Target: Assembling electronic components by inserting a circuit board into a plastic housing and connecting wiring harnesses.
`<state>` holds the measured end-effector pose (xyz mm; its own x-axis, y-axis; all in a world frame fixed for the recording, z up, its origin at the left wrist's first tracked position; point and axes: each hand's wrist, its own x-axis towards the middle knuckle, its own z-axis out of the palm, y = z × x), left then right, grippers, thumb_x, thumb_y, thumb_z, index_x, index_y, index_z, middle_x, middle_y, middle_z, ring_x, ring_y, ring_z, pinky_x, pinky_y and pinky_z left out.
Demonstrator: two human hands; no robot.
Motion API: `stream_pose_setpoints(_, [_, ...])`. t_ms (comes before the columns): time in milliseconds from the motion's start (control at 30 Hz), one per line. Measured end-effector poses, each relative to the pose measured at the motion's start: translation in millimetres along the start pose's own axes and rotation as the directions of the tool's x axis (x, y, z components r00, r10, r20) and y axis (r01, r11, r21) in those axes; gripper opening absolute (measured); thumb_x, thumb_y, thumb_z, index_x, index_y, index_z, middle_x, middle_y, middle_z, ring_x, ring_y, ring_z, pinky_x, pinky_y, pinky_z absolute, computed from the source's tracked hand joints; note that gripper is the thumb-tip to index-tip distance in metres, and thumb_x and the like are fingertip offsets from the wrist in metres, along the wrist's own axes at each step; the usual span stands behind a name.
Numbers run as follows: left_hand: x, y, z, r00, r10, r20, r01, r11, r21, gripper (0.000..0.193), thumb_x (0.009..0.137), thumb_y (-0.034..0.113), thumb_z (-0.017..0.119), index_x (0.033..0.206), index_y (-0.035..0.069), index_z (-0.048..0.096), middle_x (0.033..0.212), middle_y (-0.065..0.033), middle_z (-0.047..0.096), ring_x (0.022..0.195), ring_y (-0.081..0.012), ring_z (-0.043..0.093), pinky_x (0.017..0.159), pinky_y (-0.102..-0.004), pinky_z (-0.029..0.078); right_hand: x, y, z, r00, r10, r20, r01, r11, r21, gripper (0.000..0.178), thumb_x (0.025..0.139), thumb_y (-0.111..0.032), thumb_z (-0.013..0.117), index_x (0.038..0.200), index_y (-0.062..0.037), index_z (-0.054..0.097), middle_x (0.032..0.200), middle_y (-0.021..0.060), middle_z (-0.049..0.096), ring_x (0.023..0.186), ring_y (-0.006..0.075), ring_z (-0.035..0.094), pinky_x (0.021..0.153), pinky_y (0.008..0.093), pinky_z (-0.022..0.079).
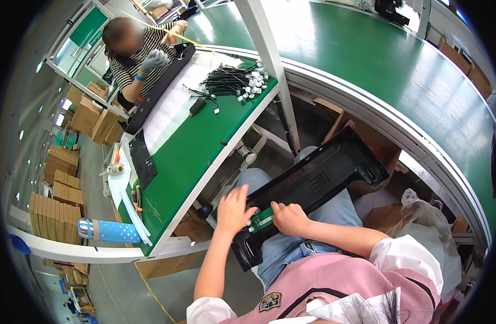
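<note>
A long black plastic housing [321, 181] lies slantwise across my lap with its hollow side up. A small green circuit board [263, 218] sits at the housing's lower left part. My right hand [291, 218] is closed, fingers curled at the right end of the board. My left hand [234, 210] is over the housing's left edge, fingers apart and the thumb reaching toward the board's left end. What lies under the left fingers is hidden.
The green worktable [188, 162] bears a pile of black cables [226, 81] with white connectors, pliers [137, 198] and a blue dotted bottle [108, 230]. Across it, a co-worker [134, 59] handles another long black part [161, 89]. A green conveyor [366, 65] curves along the right.
</note>
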<state>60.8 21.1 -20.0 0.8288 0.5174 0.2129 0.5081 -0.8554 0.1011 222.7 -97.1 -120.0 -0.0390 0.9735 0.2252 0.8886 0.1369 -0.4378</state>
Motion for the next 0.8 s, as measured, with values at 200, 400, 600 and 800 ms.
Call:
stream_pose_setpoints(200, [-62, -54, 37, 0.848, -0.261, 0.46, 0.461, 0.791, -0.401, 0.036, 0.086, 0.029, 0.072, 0.086, -0.006, 0.065, 0.072, -0.0232, 0.063, 0.061, -0.0325, 0.063, 0.059, -0.0384, 0.047, -13, -18, -33, 0.948, -0.176, 0.264, 0.144, 0.98, 0.137, 0.028, 0.079, -0.017, 0.066, 0.099, 0.0007, 0.057, 0.079, 0.0171, 0.066, 0.062, 0.0311, 0.068, 0.052, 0.04, 0.053])
stream_pose_setpoints(400, [-155, -44, 34, 0.86, -0.451, 0.239, 0.504, 0.676, -0.537, 0.035, 0.086, 0.02, 0.075, 0.074, -0.009, 0.059, 0.059, -0.0214, 0.054, 0.057, -0.0097, 0.054, 0.054, -0.0346, 0.042, -22, -49, -156, 0.826, -0.544, -0.146, 0.449, 0.478, 0.755, 0.027, 0.089, -0.013, 0.066, 0.113, -0.0012, 0.065, 0.083, 0.012, 0.068, 0.066, 0.0309, 0.066, 0.054, 0.0373, 0.052])
stream_pose_setpoints(600, [-142, -39, -14, 0.803, -0.577, 0.15, 0.52, 0.556, -0.648, 0.037, 0.086, 0.011, 0.075, 0.069, -0.004, 0.046, 0.058, -0.0044, 0.04, 0.062, -0.005, 0.038, 0.052, -0.029, 0.034, -15, -38, -268, 0.764, -0.555, -0.33, 0.566, 0.331, 0.755, 0.015, 0.091, -0.008, 0.066, 0.101, 0.0028, 0.069, 0.084, 0.0138, 0.067, 0.068, 0.026, 0.067, 0.055, 0.0295, 0.051])
stream_pose_setpoints(800, [-125, -34, -62, 0.788, -0.614, 0.031, 0.479, 0.582, -0.657, 0.04, 0.088, 0.01, 0.072, 0.068, -0.001, 0.04, 0.062, 0.0058, 0.035, 0.062, -0.0056, 0.031, 0.051, -0.0292, 0.025, -45, -78, -305, 0.604, -0.16, -0.78, 0.792, 0.013, 0.611, 0.007, 0.087, -0.004, 0.07, 0.094, -0.0015, 0.072, 0.091, 0.0129, 0.068, 0.072, 0.0238, 0.067, 0.068, 0.0348, 0.057])
